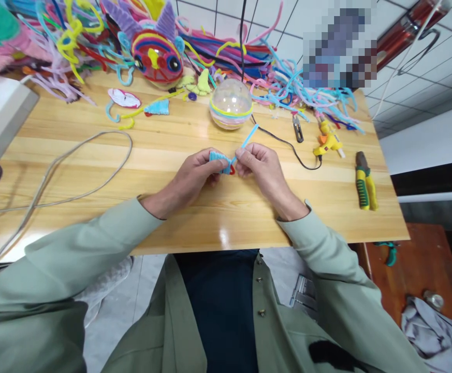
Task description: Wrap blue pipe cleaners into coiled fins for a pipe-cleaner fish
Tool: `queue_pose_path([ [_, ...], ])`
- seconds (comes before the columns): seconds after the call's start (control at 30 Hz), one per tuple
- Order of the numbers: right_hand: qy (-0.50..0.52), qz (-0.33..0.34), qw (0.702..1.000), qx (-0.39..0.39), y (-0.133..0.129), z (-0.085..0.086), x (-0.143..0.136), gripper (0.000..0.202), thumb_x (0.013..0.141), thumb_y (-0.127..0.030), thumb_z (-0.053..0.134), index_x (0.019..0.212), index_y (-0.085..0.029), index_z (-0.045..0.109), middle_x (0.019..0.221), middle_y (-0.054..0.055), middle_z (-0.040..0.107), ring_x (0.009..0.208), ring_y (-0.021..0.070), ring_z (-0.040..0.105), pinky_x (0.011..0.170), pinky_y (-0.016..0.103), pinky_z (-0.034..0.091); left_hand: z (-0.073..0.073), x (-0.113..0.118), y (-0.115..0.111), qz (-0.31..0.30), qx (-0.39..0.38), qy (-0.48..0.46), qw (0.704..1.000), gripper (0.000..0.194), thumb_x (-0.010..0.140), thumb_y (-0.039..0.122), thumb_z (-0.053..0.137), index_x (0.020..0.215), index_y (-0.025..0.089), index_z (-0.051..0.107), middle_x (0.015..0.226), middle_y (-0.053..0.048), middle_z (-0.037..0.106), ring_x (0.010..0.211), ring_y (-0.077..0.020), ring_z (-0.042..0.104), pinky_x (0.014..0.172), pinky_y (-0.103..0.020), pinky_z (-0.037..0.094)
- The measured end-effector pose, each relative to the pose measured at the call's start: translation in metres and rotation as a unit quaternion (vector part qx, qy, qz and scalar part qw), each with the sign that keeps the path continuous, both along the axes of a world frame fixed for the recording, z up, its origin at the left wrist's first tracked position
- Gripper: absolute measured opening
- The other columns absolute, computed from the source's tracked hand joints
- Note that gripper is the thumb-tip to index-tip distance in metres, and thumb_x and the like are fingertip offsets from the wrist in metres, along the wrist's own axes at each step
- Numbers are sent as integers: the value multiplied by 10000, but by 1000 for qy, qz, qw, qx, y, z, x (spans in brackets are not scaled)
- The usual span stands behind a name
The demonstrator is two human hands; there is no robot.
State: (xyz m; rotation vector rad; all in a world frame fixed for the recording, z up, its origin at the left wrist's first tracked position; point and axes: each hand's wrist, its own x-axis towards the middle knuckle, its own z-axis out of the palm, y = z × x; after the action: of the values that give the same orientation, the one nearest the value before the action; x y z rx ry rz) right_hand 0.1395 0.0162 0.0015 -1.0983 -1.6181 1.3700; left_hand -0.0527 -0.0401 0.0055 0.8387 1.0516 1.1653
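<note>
Near the middle of the wooden table, my left hand (pixel 194 177) pinches a small light blue piece (pixel 218 157) made of pipe cleaner rows, with a bit of red at its lower right edge. My right hand (pixel 262 168) is closed on a light blue pipe cleaner (pixel 250 135), whose free end sticks up and to the right. Its lower end meets the blue piece between my hands. Just beyond them sits a clear ball (pixel 231 106) with a yellow band and pale stripes. A similar blue piece (pixel 158 107) with a yellow stem lies farther left.
A decorated red ball (pixel 158 59) and heaped pipe cleaners (pixel 299 88) line the back. Small snips (pixel 297 128), a yellow glue gun (pixel 329 140) and pliers (pixel 365 181) lie right. At left are a power strip (pixel 0 119) and a looping cable (pixel 49 173).
</note>
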Motion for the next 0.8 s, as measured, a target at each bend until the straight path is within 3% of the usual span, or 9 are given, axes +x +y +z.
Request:
queue_pose_path([
  [0.1, -60, -66, 986, 144, 0, -5, 5, 492, 987, -711, 782, 879, -248, 659, 764, -12, 677, 693, 153, 625, 691, 309, 563, 2, -1, 1, 32, -12, -1, 999, 222, 751, 377, 893, 765, 224, 733, 843, -42, 781, 641, -136, 530, 549, -289, 411],
  [0.17, -86, -78, 952, 283, 0, -6, 7, 343, 1039, -603, 760, 1059, -265, 708, 989, 40, 764, 930, 217, 721, 858, 385, 617, 2, -1, 1, 44, -12, -5, 999, 230, 740, 379, 893, 775, 226, 724, 836, -44, 779, 638, -140, 527, 544, -295, 410],
  [0.23, -111, -27, 915, 388, 1, -7, 8, 252, 1083, -493, 700, 1230, -289, 718, 1275, 93, 781, 1231, 290, 721, 1080, 514, 598, 2, -1, 2, 51, -6, -12, 999, 238, 724, 368, 897, 769, 228, 709, 784, -32, 743, 635, -141, 522, 549, -300, 410],
  [0.3, -139, 33, 888, 438, 3, -10, 7, 260, 1097, -412, 657, 1332, -313, 706, 1464, 110, 733, 1420, 332, 653, 1232, 622, 506, 1, -1, 3, 51, -1, -19, 999, 236, 714, 356, 896, 770, 228, 707, 754, -22, 716, 629, -138, 516, 555, -306, 410],
  [0.4, -179, 74, 871, 451, 6, -14, 5, 308, 1088, -388, 663, 1388, -322, 689, 1577, 125, 674, 1519, 356, 588, 1300, 686, 429, 1, -1, 2, 39, 5, -19, 999, 230, 718, 351, 891, 792, 221, 717, 793, -34, 750, 633, -138, 526, 569, -317, 412],
  [0.53, -188, 70, 875, 441, 5, -17, 3, 302, 1090, -493, 688, 1326, -306, 706, 1500, 137, 713, 1474, 355, 617, 1282, 672, 444, 3, 0, 0, 45, 23, -15, 999, 232, 734, 350, 877, 800, 225, 693, 775, -32, 749, 656, -151, 561, 595, -321, 424],
  [0.8, -163, 57, 906, 387, -6, -12, -1, 364, 1127, -585, 629, 1024, -259, 756, 1015, 85, 827, 977, 245, 745, 946, 432, 565, -1, -3, -2, 84, 93, 56, 990, 327, 816, 471, 903, 855, 233, 682, 715, 13, 666, 599, -129, 533, 607, -304, 444],
])
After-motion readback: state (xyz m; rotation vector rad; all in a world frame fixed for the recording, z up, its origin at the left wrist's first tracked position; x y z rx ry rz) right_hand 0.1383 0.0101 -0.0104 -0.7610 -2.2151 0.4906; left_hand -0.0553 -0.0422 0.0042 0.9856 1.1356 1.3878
